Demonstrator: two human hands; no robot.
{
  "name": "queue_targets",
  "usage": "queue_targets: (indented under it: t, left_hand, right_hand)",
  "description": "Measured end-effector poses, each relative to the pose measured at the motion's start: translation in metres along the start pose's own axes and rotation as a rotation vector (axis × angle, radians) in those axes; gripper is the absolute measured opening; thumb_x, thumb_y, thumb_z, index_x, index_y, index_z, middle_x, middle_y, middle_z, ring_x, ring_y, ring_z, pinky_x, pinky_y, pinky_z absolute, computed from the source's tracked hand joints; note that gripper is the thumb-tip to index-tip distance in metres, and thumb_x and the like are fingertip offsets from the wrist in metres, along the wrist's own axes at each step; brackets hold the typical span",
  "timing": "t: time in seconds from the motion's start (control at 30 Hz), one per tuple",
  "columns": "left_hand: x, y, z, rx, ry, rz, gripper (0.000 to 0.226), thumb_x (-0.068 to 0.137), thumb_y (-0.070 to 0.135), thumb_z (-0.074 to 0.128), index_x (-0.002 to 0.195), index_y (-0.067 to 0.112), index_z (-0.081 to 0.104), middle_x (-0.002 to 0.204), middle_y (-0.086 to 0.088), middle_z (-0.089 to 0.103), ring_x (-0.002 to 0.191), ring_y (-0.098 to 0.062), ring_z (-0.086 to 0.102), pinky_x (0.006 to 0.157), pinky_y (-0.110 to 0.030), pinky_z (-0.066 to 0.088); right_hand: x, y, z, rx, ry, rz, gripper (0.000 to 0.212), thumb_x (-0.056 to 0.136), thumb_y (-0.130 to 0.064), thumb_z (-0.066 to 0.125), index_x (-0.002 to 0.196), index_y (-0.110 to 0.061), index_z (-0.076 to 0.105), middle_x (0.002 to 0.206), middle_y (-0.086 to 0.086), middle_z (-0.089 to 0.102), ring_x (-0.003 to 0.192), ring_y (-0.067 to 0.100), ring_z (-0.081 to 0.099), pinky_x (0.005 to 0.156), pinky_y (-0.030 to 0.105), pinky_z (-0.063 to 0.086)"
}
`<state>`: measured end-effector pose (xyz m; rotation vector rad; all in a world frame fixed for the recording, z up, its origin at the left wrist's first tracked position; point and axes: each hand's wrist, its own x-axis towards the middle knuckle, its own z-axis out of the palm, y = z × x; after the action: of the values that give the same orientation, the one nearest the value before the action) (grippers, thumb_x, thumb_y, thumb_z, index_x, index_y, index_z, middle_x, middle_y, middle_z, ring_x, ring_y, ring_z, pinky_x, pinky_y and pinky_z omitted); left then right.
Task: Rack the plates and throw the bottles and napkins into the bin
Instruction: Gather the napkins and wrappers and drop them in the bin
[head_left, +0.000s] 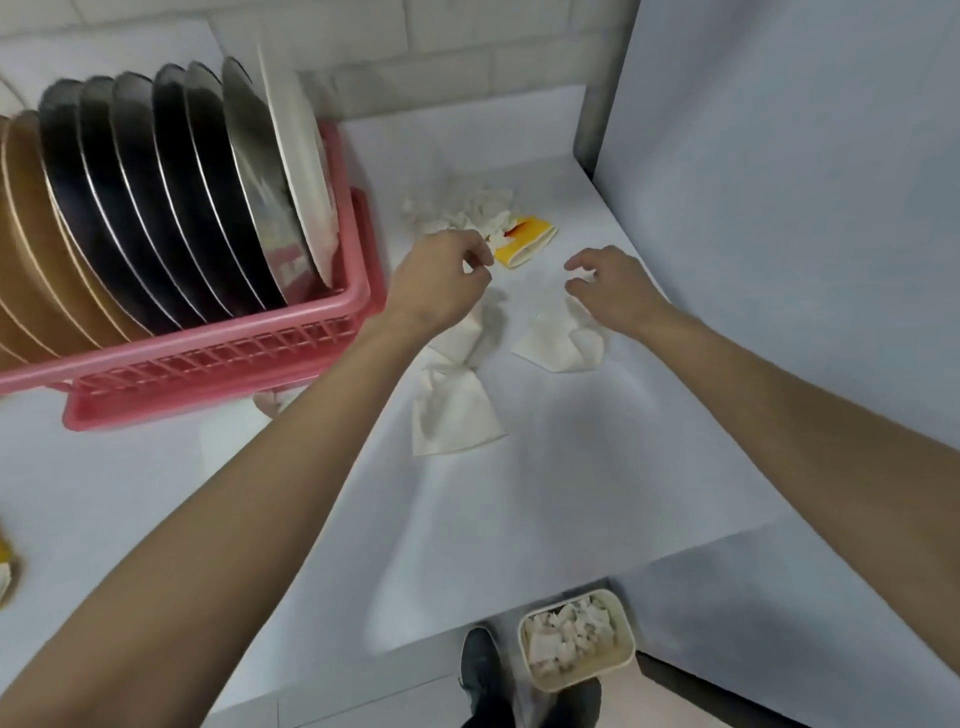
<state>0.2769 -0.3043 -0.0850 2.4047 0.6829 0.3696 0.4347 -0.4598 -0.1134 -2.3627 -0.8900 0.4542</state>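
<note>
On counter, left hand, right hand over napkins; rack just left.

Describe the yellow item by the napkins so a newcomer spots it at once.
Start at the pink dish rack on the white counter and look right, just past the left hand. Against the right edge of the crumpled napkin pile lies a flat yellow packet. Its yellow with a red-orange smear sets it apart from everything white around it.

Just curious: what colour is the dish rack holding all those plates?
Pink, seen in the head view: the dish rack is pink plastic.
</note>
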Motion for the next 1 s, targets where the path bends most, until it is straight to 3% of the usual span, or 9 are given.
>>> queue_targets:
  t: [0.13,0.3,0.4,0.5,0.6,0.73,0.83,0.93,1.0]
  left_hand:
    - [0.047,-0.01,0.019,0.075,0.014,-0.031,0.028,0.084,0.015,0.057,0.109,0.023,0.066,0.111,0.006,0.066,0.092,-0.018,0.059,0.082,-0.031,0.047]
    - [0.097,-0.021,0.042,0.165,0.024,-0.053,0.032,0.088,0.019,0.06,0.12,0.021,0.063,0.117,-0.004,0.059,0.104,-0.026,0.058,0.079,-0.03,0.042]
    - [0.12,-0.029,0.051,0.243,-0.011,-0.099,0.034,0.089,0.027,0.063,0.123,0.022,0.063,0.123,-0.006,0.055,0.109,-0.029,0.059,0.08,-0.033,0.043]
    - [0.131,-0.037,0.057,0.268,0.022,-0.124,0.026,0.09,0.025,0.061,0.114,0.019,0.069,0.121,-0.007,0.057,0.111,-0.03,0.057,0.076,-0.029,0.038]
    - [0.134,-0.045,0.054,0.23,0.085,-0.105,0.022,0.087,0.025,0.064,0.105,0.015,0.071,0.116,-0.008,0.06,0.109,-0.03,0.057,0.077,-0.033,0.041]
    - [0.125,-0.039,0.041,-0.142,0.288,-0.12,0.027,0.071,0.03,0.058,0.085,0.008,0.066,0.094,-0.002,0.062,0.086,-0.018,0.056,0.076,-0.028,0.043]
    - [0.114,-0.029,0.03,-0.436,0.391,-0.223,0.017,0.076,0.023,0.058,0.073,0.007,0.058,0.081,0.002,0.066,0.073,-0.009,0.059,0.067,-0.024,0.04]
    - [0.106,-0.021,0.023,-0.742,0.43,-0.28,0.02,0.087,0.003,0.048,0.07,0.013,0.043,0.075,-0.005,0.071,0.068,-0.018,0.07,0.062,-0.023,0.049]
    - [0.102,-0.018,0.023,-0.841,0.433,-0.324,0.025,0.089,-0.002,0.043,0.073,0.016,0.038,0.063,-0.005,0.06,0.05,-0.021,0.059,0.051,-0.026,0.048]
  right_hand:
    - [0.062,0.017,0.009,-0.264,-0.119,0.106,0.05,0.099,-0.031,0.046,0.145,-0.013,0.037,0.144,0.019,0.03,0.132,0.038,0.032,0.103,0.044,0.036]
    - [0.087,0.032,0.026,-0.651,-0.077,0.04,0.054,0.101,-0.05,0.034,0.145,-0.018,0.03,0.143,0.019,0.028,0.128,0.04,0.03,0.1,0.049,0.036]
    - [0.09,0.04,0.023,-0.674,-0.049,-0.028,0.057,0.1,-0.055,0.031,0.147,-0.021,0.029,0.144,0.019,0.027,0.129,0.04,0.03,0.102,0.051,0.035]
    - [0.089,0.047,0.027,-0.699,0.004,-0.065,0.057,0.101,-0.054,0.031,0.147,-0.021,0.03,0.144,0.019,0.03,0.127,0.039,0.032,0.099,0.051,0.036]
    - [0.088,0.053,0.033,-0.722,0.054,-0.098,0.058,0.101,-0.054,0.031,0.148,-0.02,0.031,0.142,0.02,0.034,0.124,0.04,0.036,0.097,0.052,0.038]
    - [0.091,0.058,0.036,-0.752,0.074,-0.094,0.057,0.101,-0.054,0.029,0.148,-0.021,0.032,0.139,0.019,0.037,0.124,0.04,0.038,0.099,0.056,0.039]
    - [0.09,0.057,0.038,-0.748,0.081,-0.09,0.057,0.1,-0.053,0.031,0.147,-0.021,0.035,0.138,0.02,0.039,0.124,0.041,0.039,0.1,0.058,0.04]
    - [0.089,0.056,0.036,-0.746,0.062,-0.084,0.057,0.101,-0.052,0.031,0.148,-0.02,0.034,0.14,0.021,0.038,0.127,0.041,0.038,0.101,0.059,0.039]
    - [0.088,0.054,0.035,-0.749,0.051,-0.083,0.057,0.102,-0.052,0.03,0.149,-0.02,0.031,0.142,0.02,0.036,0.129,0.04,0.036,0.102,0.06,0.038]
